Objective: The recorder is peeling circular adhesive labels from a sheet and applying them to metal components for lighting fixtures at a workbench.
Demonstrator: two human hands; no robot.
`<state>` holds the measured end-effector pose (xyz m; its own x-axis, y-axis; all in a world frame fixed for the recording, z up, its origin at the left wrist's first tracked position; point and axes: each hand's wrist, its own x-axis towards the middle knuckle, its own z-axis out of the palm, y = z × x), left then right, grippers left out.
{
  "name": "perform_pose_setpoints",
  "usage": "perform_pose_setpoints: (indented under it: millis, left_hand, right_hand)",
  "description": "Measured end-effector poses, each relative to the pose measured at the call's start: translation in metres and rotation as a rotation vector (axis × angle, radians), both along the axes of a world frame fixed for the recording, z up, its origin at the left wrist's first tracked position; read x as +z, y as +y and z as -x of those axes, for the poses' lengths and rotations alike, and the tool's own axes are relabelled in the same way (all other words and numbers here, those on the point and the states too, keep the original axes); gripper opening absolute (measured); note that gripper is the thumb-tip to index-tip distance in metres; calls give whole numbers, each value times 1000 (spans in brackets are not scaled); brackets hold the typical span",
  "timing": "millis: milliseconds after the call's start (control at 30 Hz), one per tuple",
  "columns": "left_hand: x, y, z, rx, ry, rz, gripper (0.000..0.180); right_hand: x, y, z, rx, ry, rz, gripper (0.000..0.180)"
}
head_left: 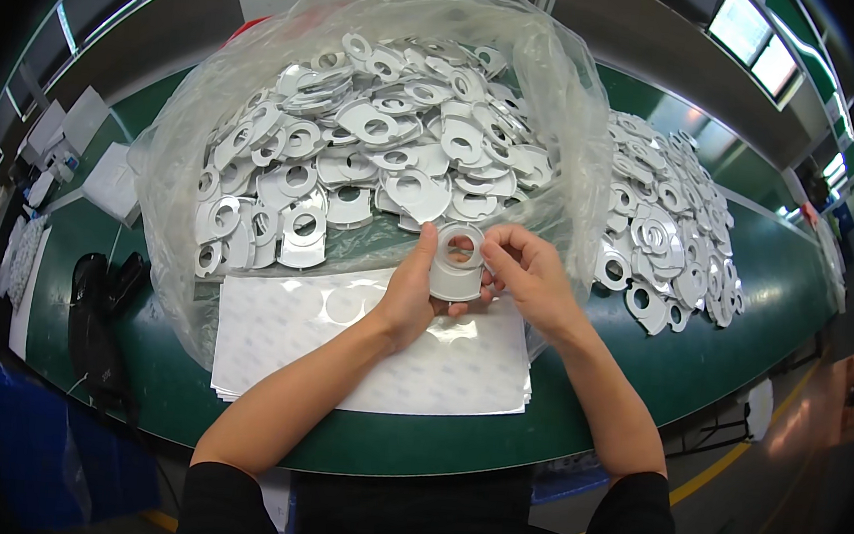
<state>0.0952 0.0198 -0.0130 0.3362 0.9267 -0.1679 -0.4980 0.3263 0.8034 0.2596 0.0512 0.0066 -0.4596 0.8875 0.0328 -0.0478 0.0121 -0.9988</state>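
A flat light-grey plate with a round hole (455, 284) is held up over the stacked sheets, between both hands. My left hand (409, 294) grips it along its left side, with the thumb up by the hole. A pale ring (462, 246) surrounds the hole; whether it is a separate layer I cannot tell. My right hand (538, 281) is closed, thumb and forefinger pinching at the ring's right edge. White sheets (339, 366) with faint rows of marks and some round outlines lie stacked below my hands.
A large clear plastic bag (174, 192) lies spread open beyond the sheets, heaped with similar grey plates (363, 121). Another pile of plates (666, 221) rests on the green table (393, 445) to the right. A black object (99, 327) lies at the left edge.
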Motion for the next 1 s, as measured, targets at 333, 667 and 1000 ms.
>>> perform_pose_setpoints:
  millis: [333, 667, 1000]
  left_hand:
    - [1, 0, 0, -31, -6, 2, 68]
    - [1, -2, 2, -29, -167, -1, 39]
    - [-4, 0, 2, -20, -64, -5, 57]
  right_hand:
    - [-2, 1, -1, 7, -1, -48, 15]
    - [2, 2, -5, -74, -8, 41, 17]
    - [6, 2, -6, -64, 11, 41, 16]
